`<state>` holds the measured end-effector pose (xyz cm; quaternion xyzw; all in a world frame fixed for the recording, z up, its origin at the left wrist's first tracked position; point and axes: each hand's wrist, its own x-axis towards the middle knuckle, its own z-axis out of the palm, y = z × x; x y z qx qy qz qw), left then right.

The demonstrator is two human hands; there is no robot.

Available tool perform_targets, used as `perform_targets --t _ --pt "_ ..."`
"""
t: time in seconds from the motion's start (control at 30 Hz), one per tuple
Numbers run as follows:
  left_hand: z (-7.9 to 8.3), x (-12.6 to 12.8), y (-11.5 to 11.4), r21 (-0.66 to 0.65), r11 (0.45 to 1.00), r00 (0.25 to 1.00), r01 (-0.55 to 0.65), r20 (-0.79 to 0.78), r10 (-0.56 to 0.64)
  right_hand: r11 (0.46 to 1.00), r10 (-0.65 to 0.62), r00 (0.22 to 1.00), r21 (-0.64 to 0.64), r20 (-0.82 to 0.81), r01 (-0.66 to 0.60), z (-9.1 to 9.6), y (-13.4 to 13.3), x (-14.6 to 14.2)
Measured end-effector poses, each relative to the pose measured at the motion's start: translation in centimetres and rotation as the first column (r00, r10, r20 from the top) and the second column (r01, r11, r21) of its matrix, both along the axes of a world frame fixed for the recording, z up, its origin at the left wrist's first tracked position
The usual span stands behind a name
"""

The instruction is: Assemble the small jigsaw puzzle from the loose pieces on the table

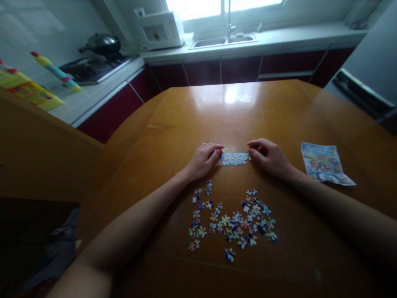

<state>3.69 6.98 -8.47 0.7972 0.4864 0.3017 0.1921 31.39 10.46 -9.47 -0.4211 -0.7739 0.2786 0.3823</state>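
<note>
A joined strip of jigsaw puzzle (235, 159) lies flat on the wooden table, pale blue and white, with a straight far edge and knobbed near edge. My left hand (204, 159) grips its left end, thumb at the side and forefinger stretched past the far corner. At the right end, my right hand (269, 157) has its thumb against the strip and its forefinger curved above the far corner. Between me and the strip lie many loose puzzle pieces (237, 221) in a scattered heap, with a smaller trail of pieces (196, 223) on the left.
A creased picture sheet (322, 161) lies on the table (229, 120) to the right. Beyond the table are a counter with a sink (223, 40), a microwave (159, 31), and a stove with a black wok (104, 43). Yellow packaging (27, 89) stands at the left.
</note>
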Motion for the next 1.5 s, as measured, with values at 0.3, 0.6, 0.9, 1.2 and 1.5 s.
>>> perform_targets --t 0.3,0.6,0.9,1.2,1.5 --pt "0.19 0.03 -0.01 0.001 1.0 1.0 0.0 -0.012 0.0 1.0 -0.002 1.0 0.004 -0.013 0.003 -0.09 0.07 0.03" --pt "-0.01 0.07 0.13 0.017 1.0 1.0 0.002 -0.021 -0.001 1.0 -0.011 1.0 0.003 -0.006 0.011 -0.11 0.12 0.07" --pt "-0.06 -0.02 0.18 0.028 1.0 1.0 0.005 -0.027 -0.004 1.0 0.001 1.0 0.021 -0.012 -0.001 -0.5 0.34 0.19" --pt "0.19 0.17 0.12 0.024 1.0 1.0 0.002 -0.03 -0.001 1.0 0.003 1.0 0.031 -0.004 -0.003 -0.32 0.36 0.21" --pt "0.09 0.19 0.26 0.023 1.0 0.999 -0.001 -0.034 0.001 0.999 0.011 1.0 0.035 -0.006 -0.011 -0.16 0.26 0.12"
